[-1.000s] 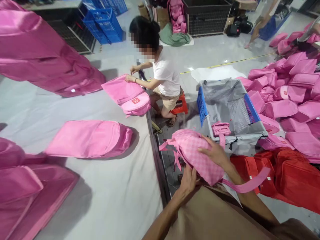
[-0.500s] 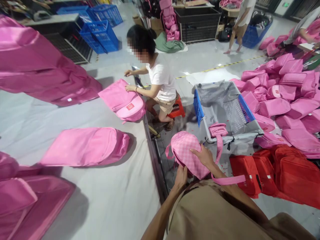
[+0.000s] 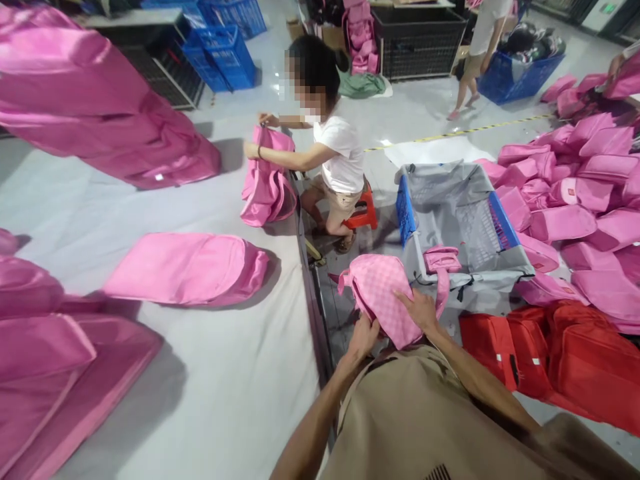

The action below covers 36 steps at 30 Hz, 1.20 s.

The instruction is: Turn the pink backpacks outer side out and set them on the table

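We see both hands on a pink checked backpack (image 3: 380, 293) held just off the right edge of the grey bench (image 3: 210, 373), above the floor and against the person's lap. The left hand (image 3: 363, 335) has its grip closed on the bag's lower edge, fingers curled under the fabric; the right hand (image 3: 421, 310) lies over the top of the bag with fingers spread and pressed down (how far its thumb wraps underneath we cannot tell). Just beyond the backpack stands a blue crate (image 3: 405, 213) lined with grey cloth, a small pink pouch (image 3: 441, 259) hanging on its near rim. Red bags (image 3: 575, 360) lie on the floor to the right, with a heap of pink bags (image 3: 580, 200) behind them. On the bench a flat pink bag (image 3: 185, 270) lies well apart from the hands. Farther along the bench edge a seated co-worker (image 3: 340, 160) holds another pink bag (image 3: 267, 180) upright.
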{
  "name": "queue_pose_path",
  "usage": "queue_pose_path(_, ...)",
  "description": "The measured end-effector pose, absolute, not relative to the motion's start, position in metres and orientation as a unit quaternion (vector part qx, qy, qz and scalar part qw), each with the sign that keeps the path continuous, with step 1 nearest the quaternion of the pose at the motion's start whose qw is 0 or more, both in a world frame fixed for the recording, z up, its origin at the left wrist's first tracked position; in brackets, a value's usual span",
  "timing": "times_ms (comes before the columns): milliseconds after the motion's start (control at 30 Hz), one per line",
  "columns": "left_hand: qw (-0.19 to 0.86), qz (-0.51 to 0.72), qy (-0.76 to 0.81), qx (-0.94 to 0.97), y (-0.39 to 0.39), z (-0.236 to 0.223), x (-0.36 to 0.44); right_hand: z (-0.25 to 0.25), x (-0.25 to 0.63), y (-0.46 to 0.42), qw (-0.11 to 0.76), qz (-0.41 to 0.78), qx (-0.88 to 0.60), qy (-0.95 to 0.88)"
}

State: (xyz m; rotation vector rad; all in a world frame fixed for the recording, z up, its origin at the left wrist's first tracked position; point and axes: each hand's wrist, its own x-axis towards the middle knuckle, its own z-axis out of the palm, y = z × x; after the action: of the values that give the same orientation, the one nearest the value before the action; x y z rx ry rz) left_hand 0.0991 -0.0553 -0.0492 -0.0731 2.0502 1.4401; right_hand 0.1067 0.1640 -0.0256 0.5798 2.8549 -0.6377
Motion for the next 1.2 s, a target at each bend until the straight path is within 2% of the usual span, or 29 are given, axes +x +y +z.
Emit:
queue_pose_path(133,0.289,0.536,0.793,-0.001,-0.061,-0.009,0.073,0.008,0.061,0.189,0.059,-0.134,0.143,0.979)
queue_pose_path(267,0.298,0.560,0.770,-0.067,-0.059,0.017,0.030,0.029,-0.016,0.212,0.071,-0.129,0.098,0.984)
queue_pose_path(400,0.286,0.562,0.762,-0.145,-0.061,0.016,-0.017,0.016,-0.088,0.206,0.102,-0.135,0.078,0.982)
queue_pose_path(533,0.274,0.564,0.758,-0.177,-0.067,0.012,-0.039,-0.007,-0.124,0.191,0.125,-0.144,0.052,0.980)
queue_pose_path(800,0.276,0.593,0.735,-0.176,-0.069,0.026,-0.003,-0.006,-0.132,0.192,0.140,-0.176,0.030,0.974)
queue_pose_path(900,0.258,0.604,0.734,-0.171,-0.081,0.037,0.015,0.009,-0.129,0.194,0.141,-0.279,0.002,0.950)
queue_pose_path(1000,0.223,0.653,0.700,-0.183,-0.094,0.050,0.030,0.031,-0.110,0.195,0.147,-0.496,-0.013,0.856)
queue_pose_path(1067,0.196,0.693,0.669,-0.184,-0.098,0.060,0.038,0.049,-0.087,0.193,0.115,-0.601,-0.037,0.790)
queue_pose_path(1200,0.151,0.748,0.624,-0.168,-0.096,0.088,0.053,0.090,-0.028,0.183,0.073,-0.669,-0.059,0.737)
